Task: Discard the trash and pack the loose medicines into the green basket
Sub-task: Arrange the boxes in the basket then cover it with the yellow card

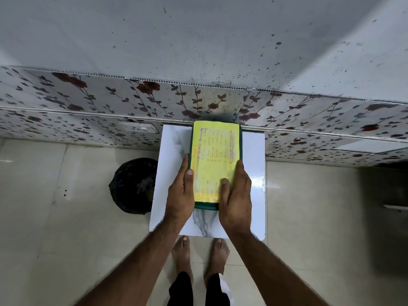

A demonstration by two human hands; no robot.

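Observation:
A green basket (206, 206) stands on a small white marble-patterned table (251, 191). A yellow sheet (215, 151) with printed and handwritten text lies across its top and hides what is inside. My left hand (180, 195) grips the basket's near left side, thumb on the yellow sheet. My right hand (235, 197) grips the near right side, thumb also pressed on the sheet. No loose medicines or trash show on the table.
A bin lined with a black bag (132, 184) stands on the tiled floor just left of the table. A floral-patterned wall panel (110, 100) runs behind the table. My bare feet (199, 252) are at the table's near edge.

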